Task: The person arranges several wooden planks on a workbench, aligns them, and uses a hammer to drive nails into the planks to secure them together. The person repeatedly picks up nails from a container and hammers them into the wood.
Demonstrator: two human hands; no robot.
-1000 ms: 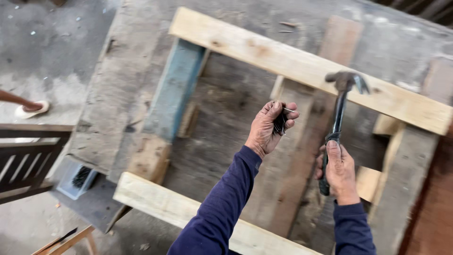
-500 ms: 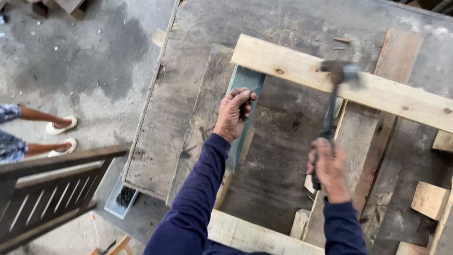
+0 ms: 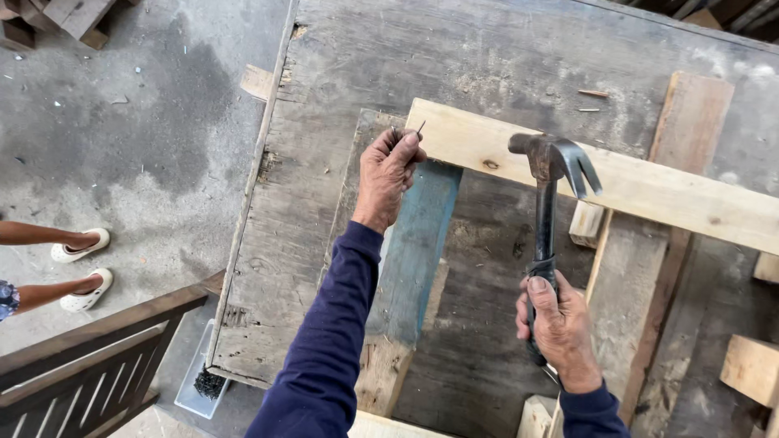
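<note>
Setting the nail (image 3: 420,127) squarely is what matters here: you pinch it in your left hand (image 3: 389,172) at the left end of the pale plank (image 3: 617,182), where that plank crosses the blue-painted board (image 3: 418,243). Stand the nail upright before you strike, since it looks tilted, though it is thin and hard to read from the head view. Start with a light tap so your fingertips (image 3: 410,142) can clear away, and keep the point back from the plank's end, where the wood would likely split.

Your left arm reaches far across the counter (image 3: 324,162), sleeve nearly straight, fingers curled tight around the nail, possibly with spare nails in the palm. Your right hand (image 3: 556,320) is clenched low on the handle of the claw hammer (image 3: 545,203), whose head is raised over the plank, well to the right of the nail, face turned left and claws right. Swing it across over the nail before dropping.
</note>
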